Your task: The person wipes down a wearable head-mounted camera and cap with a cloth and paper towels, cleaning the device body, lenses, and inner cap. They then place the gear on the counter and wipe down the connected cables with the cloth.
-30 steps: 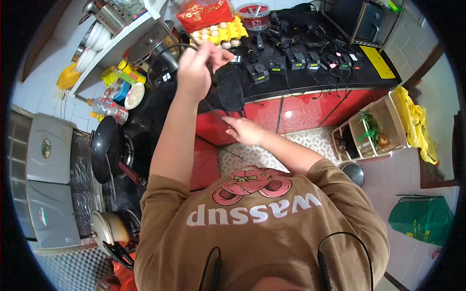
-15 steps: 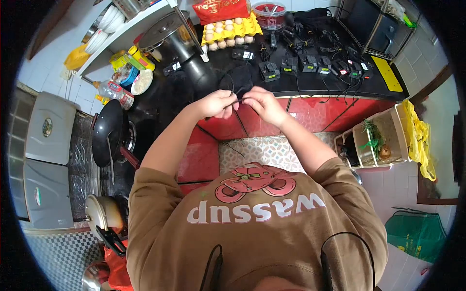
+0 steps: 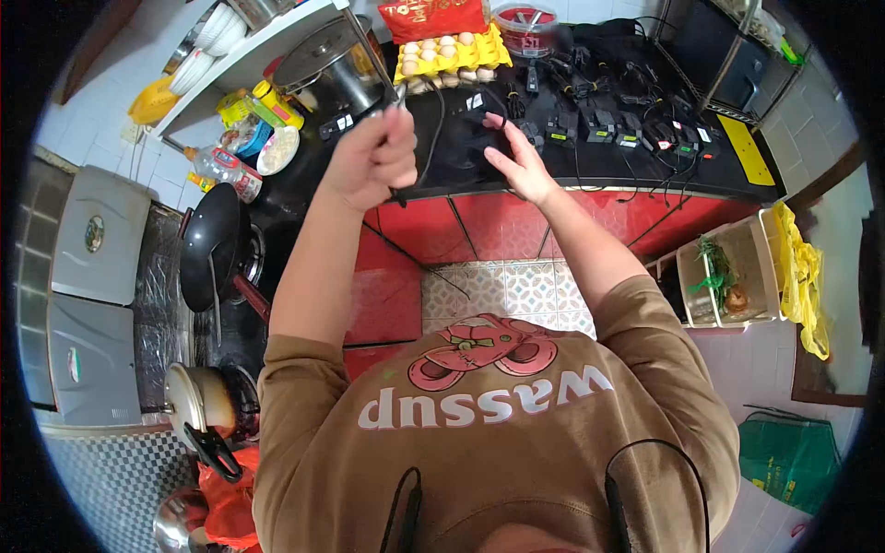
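Observation:
My left hand is raised over the counter's front edge, its fingers curled into a fist around a thin black cable. Part of the cable loops up beside the fist, and a strand hangs below it in front of the red cabinet doors. Inside the fist the cable is hidden. To the right, my right hand holds nothing, thumb and fingers apart, above the counter edge. Beyond it stand several small black devices with bright labels. Another black device with white labels lies behind, between my hands.
Eggs in a yellow tray sit at the back of the black counter, beside a steel pot. Coiled black cables lie further right. A wok is on the left; a shelf crate stands at right.
My hands have moved apart. The left one has risen and closed into a fist with the cable; the right one has let go and spread its fingers.

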### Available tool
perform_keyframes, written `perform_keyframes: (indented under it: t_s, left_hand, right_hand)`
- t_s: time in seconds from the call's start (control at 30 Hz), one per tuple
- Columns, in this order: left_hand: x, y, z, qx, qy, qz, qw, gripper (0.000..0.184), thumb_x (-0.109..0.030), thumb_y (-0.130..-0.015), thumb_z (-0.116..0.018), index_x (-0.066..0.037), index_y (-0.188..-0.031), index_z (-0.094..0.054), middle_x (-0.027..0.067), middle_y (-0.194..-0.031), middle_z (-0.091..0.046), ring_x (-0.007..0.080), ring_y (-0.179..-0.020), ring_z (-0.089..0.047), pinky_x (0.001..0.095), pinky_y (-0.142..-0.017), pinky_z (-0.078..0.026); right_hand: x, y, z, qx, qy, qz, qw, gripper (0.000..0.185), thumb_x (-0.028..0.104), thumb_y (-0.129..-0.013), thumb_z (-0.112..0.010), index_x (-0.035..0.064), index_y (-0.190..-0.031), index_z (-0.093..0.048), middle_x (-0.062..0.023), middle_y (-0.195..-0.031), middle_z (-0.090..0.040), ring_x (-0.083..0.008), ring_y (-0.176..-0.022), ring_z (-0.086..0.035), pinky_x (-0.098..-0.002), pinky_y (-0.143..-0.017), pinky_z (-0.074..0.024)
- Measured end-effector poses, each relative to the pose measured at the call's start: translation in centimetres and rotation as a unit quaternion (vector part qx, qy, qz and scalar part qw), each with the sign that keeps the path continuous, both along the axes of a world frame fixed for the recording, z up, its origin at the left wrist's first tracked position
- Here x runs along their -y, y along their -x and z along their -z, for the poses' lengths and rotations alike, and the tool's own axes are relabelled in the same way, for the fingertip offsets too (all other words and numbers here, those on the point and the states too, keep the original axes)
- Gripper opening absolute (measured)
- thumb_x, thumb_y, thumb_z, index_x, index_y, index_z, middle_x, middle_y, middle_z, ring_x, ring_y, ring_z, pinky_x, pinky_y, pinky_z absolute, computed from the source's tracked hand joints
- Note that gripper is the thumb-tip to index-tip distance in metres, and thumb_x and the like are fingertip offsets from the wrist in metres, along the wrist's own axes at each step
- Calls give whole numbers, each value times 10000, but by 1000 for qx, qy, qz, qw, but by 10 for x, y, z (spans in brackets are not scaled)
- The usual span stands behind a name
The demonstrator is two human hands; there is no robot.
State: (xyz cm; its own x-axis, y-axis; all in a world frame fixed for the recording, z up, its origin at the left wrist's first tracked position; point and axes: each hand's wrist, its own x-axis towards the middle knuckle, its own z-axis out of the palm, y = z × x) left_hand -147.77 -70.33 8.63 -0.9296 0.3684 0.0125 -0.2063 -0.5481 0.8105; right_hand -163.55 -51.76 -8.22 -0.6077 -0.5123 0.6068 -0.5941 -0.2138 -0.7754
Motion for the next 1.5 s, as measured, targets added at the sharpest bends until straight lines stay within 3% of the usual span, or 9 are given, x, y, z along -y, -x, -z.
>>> perform_keyframes:
  t_s: [0.13, 0.37, 0.5, 0.63, 0.93, 1.17, 1.23, 1.37, 1.5]
  left_hand:
    - [7, 4, -37, -82, -16, -45, 996, 332, -314, -1026, -373, -136, -748, -408, -84, -532, -272, 36, -387, -210, 223, -398, -185]
    - [18, 8, -65, -168, -249, 8, 954, 290, -303, -1033, -323, -101, -882, -468, -65, -588, -339, 63, -420, -272, 226, -430, -232]
    - [22, -15, -94, -144, -326, 24, 934, 299, -266, -1032, -297, -56, -916, -477, -52, -587, -344, 79, -424, -320, 214, -458, -286]
    - [18, -30, -121, -156, -345, 97, 920, 221, -183, -1009, -347, -19, -931, -472, -27, -624, -382, 74, -485, -403, 210, -502, -342]
    - [-5, -20, -128, -110, -437, 23, 893, 75, -92, -958, -395, -26, -926, -408, 2, -640, -395, 76, -454, -398, 213, -390, -319]
    - [1, 23, -50, 49, -400, -116, 908, 85, -74, -928, -469, -2, -883, -482, 79, -746, -489, 172, -733, -562, 275, -649, -491]
    - [-8, 24, -21, 17, -16, -157, 987, 105, -91, -932, -458, -13, -873, -496, 122, -827, -548, 274, -853, -611, 404, -802, -542]
    - [-38, 2, -3, 156, 16, -182, 971, 106, -107, -941, -451, -22, -899, -499, 144, -886, -575, 313, -967, -624, 499, -897, -514]
    - [-45, -8, -7, 58, 6, -203, 977, 124, -155, -949, -471, -66, -889, -531, 128, -941, -628, 311, -991, -631, 500, -956, -481]
  right_hand:
    - [7, 1, -14, -67, -59, 7, 996, 611, 107, -851, -654, 51, -1396, -383, -189, -1340, -481, -262, -1293, -417, -371, -1083, -314]
    - [40, 4, -20, 238, -71, -157, 956, 678, 38, -759, -698, 28, -1372, -409, -168, -1241, -575, -248, -1166, -538, -347, -1036, -382]
    - [40, 8, -57, -85, -69, -75, 991, 521, -16, -794, -639, -2, -1295, -496, -100, -1166, -619, -150, -1081, -562, -296, -975, -416]
    - [28, -7, -111, 106, -20, -137, 985, 340, -15, -811, -639, -14, -1149, -598, -85, -1102, -654, -127, -1029, -581, -280, -945, -433]
    - [29, -46, -131, -21, -191, -287, 938, 192, 68, -754, -712, 20, -938, -683, -68, -898, -700, -135, -836, -631, -291, -815, -482]
    - [-5, -106, -155, -283, -247, -237, 896, 148, 131, -714, -712, 54, -827, -655, -141, -707, -629, -291, -695, -642, -382, -636, -487]
    - [-14, -113, -160, -290, -248, -233, 894, 151, 135, -707, -712, 49, -811, -645, -137, -702, -627, -307, -696, -633, -393, -628, -483]
    - [-32, -127, -167, -307, -257, -214, 891, 164, 144, -694, -715, 42, -790, -630, -129, -703, -628, -337, -694, -617, -408, -608, -477]
    - [-45, -131, -161, -294, -257, -175, 904, 171, 134, -698, -724, 46, -824, -649, -126, -733, -644, -329, -681, -625, -390, -600, -485]
